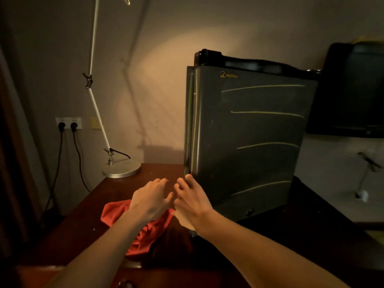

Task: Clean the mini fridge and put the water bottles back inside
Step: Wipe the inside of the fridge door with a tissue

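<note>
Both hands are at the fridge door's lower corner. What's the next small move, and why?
Probably hook the right hand fingers around the dark grey mini fridge door's left edge and pull: the door looks shut, and no bottles show. The left hand hovers empty above the crumpled red cloth.

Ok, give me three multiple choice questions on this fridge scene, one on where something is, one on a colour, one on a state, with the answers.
1. Where is the cloth?
A. on top of the fridge
B. on the table, left of the fridge
C. hanging on the lamp

2. What colour is the cloth?
A. red
B. white
C. blue

3. What state is the fridge door in?
A. wide open
B. taken off
C. shut or nearly so

Answers:
1 B, it lies on the wooden table under the left hand, left of the fridge.
2 A, it shows red in the lamp light.
3 C, the door front faces the camera with no inside showing, and the right hand has its fingers at the door's lower left edge.
</note>
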Motion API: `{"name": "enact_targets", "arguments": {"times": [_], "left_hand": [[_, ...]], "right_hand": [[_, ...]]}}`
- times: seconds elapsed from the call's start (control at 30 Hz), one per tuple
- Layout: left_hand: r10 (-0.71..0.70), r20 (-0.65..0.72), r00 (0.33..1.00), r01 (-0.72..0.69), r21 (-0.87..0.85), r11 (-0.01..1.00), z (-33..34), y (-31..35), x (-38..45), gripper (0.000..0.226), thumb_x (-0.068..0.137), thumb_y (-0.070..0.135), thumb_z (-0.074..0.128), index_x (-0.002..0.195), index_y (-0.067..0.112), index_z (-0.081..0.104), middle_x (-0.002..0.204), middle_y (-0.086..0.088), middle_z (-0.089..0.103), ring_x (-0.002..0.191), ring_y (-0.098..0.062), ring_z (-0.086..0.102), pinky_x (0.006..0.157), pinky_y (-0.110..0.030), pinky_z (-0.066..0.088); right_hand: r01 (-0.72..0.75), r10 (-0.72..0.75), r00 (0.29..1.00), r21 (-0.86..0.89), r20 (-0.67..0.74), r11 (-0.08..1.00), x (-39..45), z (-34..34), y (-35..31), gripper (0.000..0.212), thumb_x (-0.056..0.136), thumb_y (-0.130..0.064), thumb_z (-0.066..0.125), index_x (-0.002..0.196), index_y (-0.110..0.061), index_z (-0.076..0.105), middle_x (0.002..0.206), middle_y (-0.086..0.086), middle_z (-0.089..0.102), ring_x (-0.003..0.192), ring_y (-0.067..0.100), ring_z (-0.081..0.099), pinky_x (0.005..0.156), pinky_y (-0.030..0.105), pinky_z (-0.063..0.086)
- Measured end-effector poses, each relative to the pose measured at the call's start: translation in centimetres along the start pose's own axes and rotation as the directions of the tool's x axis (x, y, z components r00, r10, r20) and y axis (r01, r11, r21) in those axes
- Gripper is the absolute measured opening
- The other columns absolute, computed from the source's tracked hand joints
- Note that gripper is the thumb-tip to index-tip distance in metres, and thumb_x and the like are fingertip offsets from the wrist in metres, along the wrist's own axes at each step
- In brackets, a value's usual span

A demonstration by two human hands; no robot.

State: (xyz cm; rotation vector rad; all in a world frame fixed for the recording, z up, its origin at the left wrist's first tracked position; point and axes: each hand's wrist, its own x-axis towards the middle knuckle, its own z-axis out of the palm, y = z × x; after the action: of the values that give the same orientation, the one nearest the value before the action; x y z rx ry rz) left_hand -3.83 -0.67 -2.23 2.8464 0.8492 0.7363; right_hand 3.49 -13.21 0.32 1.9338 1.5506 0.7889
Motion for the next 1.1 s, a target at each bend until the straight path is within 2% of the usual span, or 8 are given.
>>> {"name": "enact_targets", "arguments": {"times": [0.17,0.27,0.37,0.47,0.6,0.77,0.97,1.1], "left_hand": [[0.026,0.017,1.000,-0.026,-0.019,0.999,-1.6,2.5,-2.7,0.039,0.091,0.051,0.046,0.122,0.029,0.055,0.121,0.007,0.060,0.112,-0.019,0.059,0.081,-0.038,0.051],[0.077,0.041,0.996,-0.075,-0.038,0.996,-2.1,5.1,-4.8,0.034,0.092,0.049,0.049,0.117,0.027,0.056,0.117,0.005,0.060,0.110,-0.020,0.060,0.078,-0.036,0.048],[0.127,0.076,0.989,-0.124,-0.049,0.991,-2.5,7.8,-6.2,0.030,0.091,0.042,0.053,0.118,0.029,0.055,0.115,0.005,0.059,0.110,-0.021,0.059,0.077,-0.035,0.047],[0.184,0.070,0.980,-0.180,-0.063,0.982,-2.6,10.3,-6.7,0.028,0.092,0.043,0.052,0.117,0.029,0.055,0.117,0.006,0.059,0.111,-0.021,0.059,0.078,-0.037,0.046],[0.245,0.031,0.969,-0.243,-0.072,0.967,-2.7,13.2,-6.6,0.029,0.095,0.047,0.048,0.116,0.028,0.055,0.117,0.006,0.061,0.108,-0.020,0.060,0.075,-0.036,0.045],[0.348,0.057,0.936,-0.343,-0.082,0.936,-1.8,17.4,-6.3,0.038,0.096,0.045,0.048,0.127,0.025,0.053,0.123,0.005,0.058,0.110,-0.020,0.059,0.080,-0.037,0.049],[0.447,0.069,0.892,-0.438,-0.116,0.891,1.0,23.6,-5.5,0.051,0.094,0.046,0.052,0.140,0.024,0.044,0.132,0.003,0.055,0.117,-0.019,0.055,0.088,-0.038,0.049],[0.536,0.077,0.841,-0.524,-0.136,0.841,3.2,27.2,-4.7,0.058,0.092,0.046,0.055,0.143,0.024,0.040,0.141,0.004,0.048,0.125,-0.020,0.049,0.093,-0.041,0.049]], "right_hand": [[-0.070,0.070,0.997,-0.018,0.019,0.997,-5.6,-2.6,-1.8,0.038,0.086,-0.042,0.065,0.114,-0.016,0.066,0.124,0.006,0.058,0.124,0.031,0.039,0.113,0.053,0.012],[-0.136,0.136,0.991,0.056,0.007,0.989,-9.2,-3.3,-2.7,0.038,0.087,-0.038,0.064,0.115,-0.013,0.065,0.119,0.007,0.061,0.118,0.031,0.045,0.112,0.052,0.018],[-0.225,0.226,0.974,0.201,0.017,0.954,-11.8,-3.4,-2.6,0.033,0.095,-0.034,0.053,0.118,-0.013,0.065,0.124,0.010,0.058,0.119,0.031,0.045,0.108,0.048,0.024],[-0.325,0.324,0.945,0.273,0.051,0.905,-14.1,-2.9,-2.2,0.042,0.094,-0.038,0.055,0.123,-0.009,0.061,0.126,0.014,0.055,0.118,0.033,0.045,0.104,0.047,0.029],[-0.493,0.483,0.868,0.321,0.118,0.808,-17.0,-1.2,-0.7,0.062,0.090,-0.042,0.057,0.134,0.001,0.046,0.139,0.023,0.044,0.129,0.040,0.037,0.108,0.051,0.027],[-0.619,0.571,0.786,0.311,0.238,0.721,-21.1,2.0,2.2,0.080,0.091,-0.044,0.057,0.150,-0.002,0.022,0.158,0.022,0.017,0.145,0.041,0.015,0.116,0.055,0.015],[-0.705,0.677,0.703,0.338,0.219,0.623,-26.9,6.4,5.8,0.074,0.087,-0.044,0.058,0.145,-0.007,0.030,0.150,0.014,0.035,0.135,0.034,0.031,0.108,0.050,0.028],[-0.756,0.734,0.641,0.350,0.225,0.553,-29.8,8.7,8.3,0.063,0.086,-0.040,0.055,0.138,-0.011,0.037,0.135,0.008,0.047,0.125,0.029,0.042,0.102,0.047,0.034]]}}
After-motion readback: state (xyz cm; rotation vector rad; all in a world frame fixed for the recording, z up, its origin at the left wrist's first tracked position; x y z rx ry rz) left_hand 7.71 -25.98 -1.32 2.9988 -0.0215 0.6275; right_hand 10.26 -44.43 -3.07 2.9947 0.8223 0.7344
